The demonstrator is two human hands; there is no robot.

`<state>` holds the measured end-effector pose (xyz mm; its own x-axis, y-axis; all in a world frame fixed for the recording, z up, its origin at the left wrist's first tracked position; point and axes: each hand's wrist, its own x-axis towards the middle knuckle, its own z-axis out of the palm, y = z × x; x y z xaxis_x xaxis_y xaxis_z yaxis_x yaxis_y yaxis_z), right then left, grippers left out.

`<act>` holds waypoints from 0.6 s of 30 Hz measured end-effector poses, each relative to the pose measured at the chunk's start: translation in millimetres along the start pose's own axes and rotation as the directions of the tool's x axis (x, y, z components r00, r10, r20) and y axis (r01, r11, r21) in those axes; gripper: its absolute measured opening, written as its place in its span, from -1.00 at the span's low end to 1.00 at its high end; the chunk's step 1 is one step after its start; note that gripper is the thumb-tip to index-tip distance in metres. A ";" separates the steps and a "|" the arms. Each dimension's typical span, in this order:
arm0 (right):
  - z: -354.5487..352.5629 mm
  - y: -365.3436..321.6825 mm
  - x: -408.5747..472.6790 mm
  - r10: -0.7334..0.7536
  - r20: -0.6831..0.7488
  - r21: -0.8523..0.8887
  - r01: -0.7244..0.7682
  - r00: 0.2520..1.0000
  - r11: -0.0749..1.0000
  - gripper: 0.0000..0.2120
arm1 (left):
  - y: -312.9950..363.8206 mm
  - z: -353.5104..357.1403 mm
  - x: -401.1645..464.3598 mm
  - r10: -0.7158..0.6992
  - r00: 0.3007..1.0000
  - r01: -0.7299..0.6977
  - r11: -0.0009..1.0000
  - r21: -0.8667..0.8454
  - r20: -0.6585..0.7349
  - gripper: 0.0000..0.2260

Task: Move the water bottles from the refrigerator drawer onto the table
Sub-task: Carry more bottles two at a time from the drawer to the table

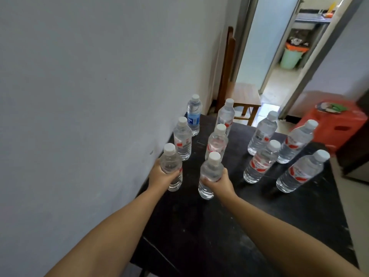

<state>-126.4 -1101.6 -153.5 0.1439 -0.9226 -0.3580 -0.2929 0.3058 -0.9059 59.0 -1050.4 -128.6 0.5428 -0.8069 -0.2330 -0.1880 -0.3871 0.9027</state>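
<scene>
Left hand (162, 176) and right hand (220, 181) each grip an upright water bottle, seemingly resting on the black table (229, 226)

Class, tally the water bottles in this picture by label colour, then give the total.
Blue-label bottle: 1
Red-and-white-label bottles: 9, one each in the left hand and right hand
Total: 10

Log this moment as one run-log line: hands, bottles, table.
left hand: grips bottle | right hand: grips bottle | table: eight other bottles standing, one blue-labelled | both held bottles upright
</scene>
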 end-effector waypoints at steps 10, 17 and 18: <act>4.3 14.9 -3.7 -0.040 0.017 -0.055 0.041 0.999 0.998 -0.31 | -29.8 1.4 17.8 0.006 0.996 -0.006 1.000 0.004 0.091 -0.42; 2.2 18.7 -0.1 0.004 0.044 -0.095 0.001 0.999 0.996 -0.23 | -32.0 -0.1 16.1 -0.045 0.989 0.038 0.998 0.056 0.139 -0.32; 1.8 19.5 -0.5 0.038 0.054 -0.093 -0.033 0.998 0.995 -0.20 | -32.8 -2.2 14.3 -0.053 0.987 0.042 0.996 0.074 0.150 -0.30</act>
<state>-130.5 -1094.8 -171.5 0.1836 -0.8961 -0.4040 -0.3842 0.3128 -0.8686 74.8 -1048.3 -160.7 0.4235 -0.8428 -0.3320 -0.2250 -0.4529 0.8627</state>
